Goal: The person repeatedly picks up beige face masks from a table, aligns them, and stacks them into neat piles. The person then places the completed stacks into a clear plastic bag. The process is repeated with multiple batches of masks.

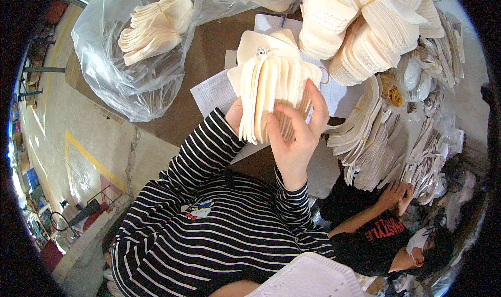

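A stack of cream, flat, round-ended pieces (271, 93), much like shoe insoles, is held up over the table in front of me. My left hand (235, 115) grips it from the left side, its fingers mostly hidden behind the pieces. Against the stack's lower right rests my right hand (297, 138), thumb and bent fingers pressed on the edges, the index finger reaching up the right side. Broader cream pieces (249, 47) with a small white label stand behind the stack; whether they are held with it I cannot tell.
Printed papers (211, 94) lie on the brown table (206, 41). A clear plastic bag (156, 91) with a banded bundle (156, 23) is at the left. Large cream bundles (365, 31) and greyish bundles (376, 140) crowd the right. A co-worker in black (376, 234) sits at lower right.
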